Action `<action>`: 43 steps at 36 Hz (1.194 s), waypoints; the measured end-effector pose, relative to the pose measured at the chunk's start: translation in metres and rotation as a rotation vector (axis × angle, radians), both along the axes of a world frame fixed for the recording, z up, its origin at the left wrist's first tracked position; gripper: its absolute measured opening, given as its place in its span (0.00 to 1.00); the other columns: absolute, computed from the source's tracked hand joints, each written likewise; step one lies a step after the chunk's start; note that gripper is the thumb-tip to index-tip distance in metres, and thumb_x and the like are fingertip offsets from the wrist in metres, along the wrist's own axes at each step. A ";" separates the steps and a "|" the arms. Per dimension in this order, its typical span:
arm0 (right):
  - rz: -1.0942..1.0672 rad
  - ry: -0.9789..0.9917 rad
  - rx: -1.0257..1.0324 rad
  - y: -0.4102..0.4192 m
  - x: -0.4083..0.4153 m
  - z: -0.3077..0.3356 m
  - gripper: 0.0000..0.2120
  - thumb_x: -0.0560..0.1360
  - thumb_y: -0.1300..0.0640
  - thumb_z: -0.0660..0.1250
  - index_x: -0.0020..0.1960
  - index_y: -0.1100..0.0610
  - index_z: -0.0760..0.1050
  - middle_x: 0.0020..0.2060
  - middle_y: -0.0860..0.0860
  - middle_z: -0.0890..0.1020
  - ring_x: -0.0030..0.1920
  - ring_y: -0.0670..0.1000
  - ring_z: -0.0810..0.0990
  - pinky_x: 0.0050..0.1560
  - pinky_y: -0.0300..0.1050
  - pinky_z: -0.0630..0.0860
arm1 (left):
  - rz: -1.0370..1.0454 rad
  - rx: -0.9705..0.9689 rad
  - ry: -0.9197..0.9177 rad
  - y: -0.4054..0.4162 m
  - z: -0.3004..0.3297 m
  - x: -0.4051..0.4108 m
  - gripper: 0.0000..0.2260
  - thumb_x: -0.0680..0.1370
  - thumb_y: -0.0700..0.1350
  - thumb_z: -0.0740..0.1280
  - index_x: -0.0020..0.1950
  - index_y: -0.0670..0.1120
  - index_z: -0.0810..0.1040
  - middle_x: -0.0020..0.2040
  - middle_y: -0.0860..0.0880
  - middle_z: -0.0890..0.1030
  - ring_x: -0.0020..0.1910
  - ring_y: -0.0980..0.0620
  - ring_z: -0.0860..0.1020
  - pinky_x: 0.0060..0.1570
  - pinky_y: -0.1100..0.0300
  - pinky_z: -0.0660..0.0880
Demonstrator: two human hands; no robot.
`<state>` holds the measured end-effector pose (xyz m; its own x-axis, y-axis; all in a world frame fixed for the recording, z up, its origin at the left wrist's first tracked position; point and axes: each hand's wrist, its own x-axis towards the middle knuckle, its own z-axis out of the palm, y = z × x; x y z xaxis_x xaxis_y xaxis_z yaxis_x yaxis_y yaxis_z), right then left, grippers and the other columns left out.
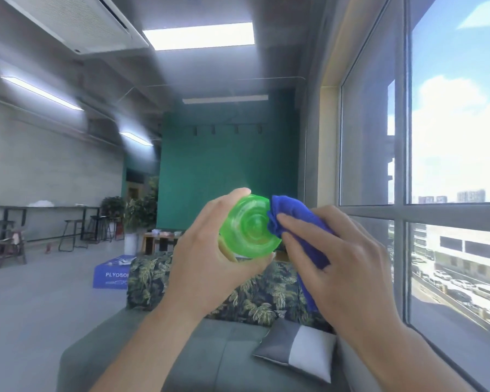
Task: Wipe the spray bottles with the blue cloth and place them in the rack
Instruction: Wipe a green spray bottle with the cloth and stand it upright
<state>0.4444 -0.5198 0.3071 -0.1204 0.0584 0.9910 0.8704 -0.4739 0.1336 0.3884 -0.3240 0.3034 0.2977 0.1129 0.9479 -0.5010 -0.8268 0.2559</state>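
At chest height, before a large window, a green spray bottle (249,226) is gripped by the left hand (210,258), fingers and thumb curled round its body so that its round base is turned toward the viewer. A bunched blue cloth (292,219) is pressed against the base's right edge by the right hand (337,258), whose fingers are curled over the cloth and pinch it against the thumb. Beyond the hands, a leaf-patterned sofa back (266,295), a grey seat and a two-tone cushion (297,352) are seen below. No rack is visible, nor any other bottle. The task is judged to be mid-wipe: this bottle is being cleaned and is not yet placed; how many remain cannot be told.
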 end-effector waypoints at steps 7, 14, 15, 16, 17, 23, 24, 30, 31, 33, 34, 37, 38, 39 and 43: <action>-0.009 -0.031 -0.036 0.011 -0.013 0.019 0.09 0.81 0.49 0.69 0.59 0.44 0.86 0.47 0.45 0.81 0.40 0.51 0.78 0.33 0.49 0.77 | 0.028 0.034 -0.007 -0.013 0.009 0.004 0.39 0.66 0.60 0.78 0.76 0.68 0.70 0.68 0.65 0.76 0.44 0.60 0.77 0.46 0.47 0.83; 0.004 -0.090 -0.165 0.012 -0.016 0.010 0.09 0.82 0.49 0.69 0.59 0.44 0.85 0.46 0.44 0.80 0.40 0.52 0.77 0.30 0.49 0.75 | -0.028 0.005 -0.026 -0.014 0.017 0.002 0.36 0.65 0.58 0.68 0.75 0.68 0.70 0.68 0.63 0.78 0.59 0.56 0.82 0.54 0.45 0.82; 0.002 -0.091 -0.177 0.009 -0.015 0.008 0.09 0.82 0.49 0.69 0.59 0.44 0.85 0.46 0.44 0.80 0.40 0.52 0.77 0.30 0.48 0.75 | -0.023 0.003 -0.031 -0.012 0.017 0.002 0.37 0.64 0.57 0.68 0.75 0.67 0.70 0.68 0.63 0.78 0.59 0.55 0.82 0.53 0.44 0.83; -0.002 -0.088 -0.183 0.006 -0.014 0.006 0.09 0.82 0.49 0.69 0.58 0.43 0.86 0.46 0.44 0.81 0.40 0.52 0.78 0.29 0.48 0.75 | -0.015 -0.003 -0.033 -0.009 0.017 0.002 0.38 0.64 0.58 0.69 0.76 0.67 0.70 0.68 0.63 0.78 0.58 0.54 0.82 0.52 0.43 0.83; -0.011 -0.082 -0.181 0.003 -0.012 0.005 0.09 0.81 0.49 0.69 0.58 0.43 0.86 0.46 0.44 0.81 0.40 0.52 0.78 0.29 0.48 0.75 | -0.006 -0.009 -0.033 -0.007 0.017 0.002 0.38 0.64 0.58 0.72 0.76 0.67 0.71 0.68 0.64 0.78 0.57 0.54 0.82 0.50 0.42 0.83; -0.087 -0.030 -0.080 -0.008 -0.001 0.013 0.09 0.81 0.49 0.69 0.59 0.45 0.86 0.45 0.46 0.81 0.41 0.53 0.79 0.30 0.52 0.77 | 0.008 -0.007 -0.012 -0.007 0.013 0.004 0.39 0.67 0.62 0.81 0.76 0.66 0.71 0.67 0.65 0.76 0.48 0.56 0.78 0.46 0.43 0.84; -0.090 -0.023 -0.064 -0.007 -0.001 0.016 0.09 0.81 0.49 0.70 0.59 0.45 0.86 0.46 0.46 0.81 0.41 0.53 0.79 0.30 0.52 0.77 | 0.009 -0.003 -0.008 -0.009 0.012 0.005 0.39 0.67 0.62 0.81 0.76 0.66 0.71 0.67 0.64 0.76 0.49 0.57 0.78 0.46 0.43 0.84; -0.059 -0.041 -0.066 0.008 -0.011 0.023 0.09 0.81 0.49 0.69 0.59 0.44 0.86 0.46 0.46 0.81 0.40 0.52 0.78 0.31 0.49 0.76 | -0.008 0.007 0.019 -0.018 0.011 0.008 0.37 0.65 0.61 0.75 0.74 0.71 0.70 0.64 0.64 0.78 0.48 0.58 0.80 0.46 0.45 0.83; -0.050 -0.052 -0.090 0.011 -0.013 0.021 0.09 0.81 0.49 0.69 0.59 0.44 0.85 0.47 0.45 0.81 0.40 0.52 0.78 0.30 0.49 0.75 | -0.009 0.002 0.019 -0.018 0.011 0.008 0.37 0.64 0.61 0.73 0.74 0.71 0.69 0.65 0.64 0.78 0.50 0.57 0.81 0.48 0.44 0.83; -0.032 -0.068 -0.142 0.013 -0.015 0.014 0.09 0.82 0.49 0.69 0.59 0.43 0.85 0.47 0.45 0.81 0.41 0.52 0.78 0.30 0.49 0.75 | -0.013 -0.006 0.015 -0.016 0.011 0.007 0.37 0.64 0.60 0.69 0.74 0.70 0.69 0.67 0.63 0.78 0.57 0.55 0.82 0.52 0.45 0.83; -0.027 -0.070 -0.164 0.013 -0.015 0.010 0.09 0.82 0.49 0.69 0.59 0.43 0.85 0.47 0.44 0.80 0.41 0.52 0.78 0.30 0.49 0.75 | -0.011 -0.010 0.012 -0.014 0.010 0.007 0.37 0.64 0.60 0.68 0.74 0.68 0.69 0.68 0.63 0.78 0.59 0.55 0.82 0.53 0.45 0.83; -0.045 -0.057 -0.185 0.009 -0.011 0.002 0.09 0.81 0.49 0.69 0.58 0.43 0.85 0.46 0.44 0.81 0.41 0.52 0.78 0.29 0.47 0.74 | -0.002 -0.027 0.022 -0.005 0.006 0.008 0.38 0.66 0.57 0.75 0.76 0.65 0.71 0.67 0.63 0.77 0.59 0.54 0.81 0.51 0.43 0.83; -0.059 -0.048 -0.172 0.007 -0.008 0.002 0.08 0.81 0.49 0.69 0.57 0.43 0.86 0.46 0.44 0.81 0.41 0.52 0.78 0.29 0.47 0.74 | 0.002 -0.038 0.029 -0.003 0.005 0.008 0.39 0.66 0.57 0.78 0.76 0.66 0.71 0.67 0.64 0.77 0.58 0.55 0.81 0.50 0.42 0.83; -0.073 -0.038 -0.150 0.006 -0.006 0.002 0.08 0.81 0.49 0.69 0.57 0.44 0.86 0.45 0.44 0.81 0.40 0.52 0.78 0.29 0.47 0.74 | 0.005 -0.038 0.036 -0.001 0.003 0.007 0.39 0.66 0.57 0.81 0.76 0.66 0.71 0.66 0.65 0.76 0.58 0.55 0.81 0.48 0.42 0.83; -0.096 0.002 -0.092 0.011 -0.003 0.003 0.09 0.81 0.49 0.69 0.58 0.44 0.86 0.45 0.45 0.80 0.40 0.51 0.78 0.30 0.47 0.75 | 0.013 -0.010 0.058 0.001 -0.003 0.009 0.39 0.67 0.61 0.81 0.76 0.68 0.70 0.65 0.65 0.76 0.55 0.56 0.80 0.46 0.43 0.84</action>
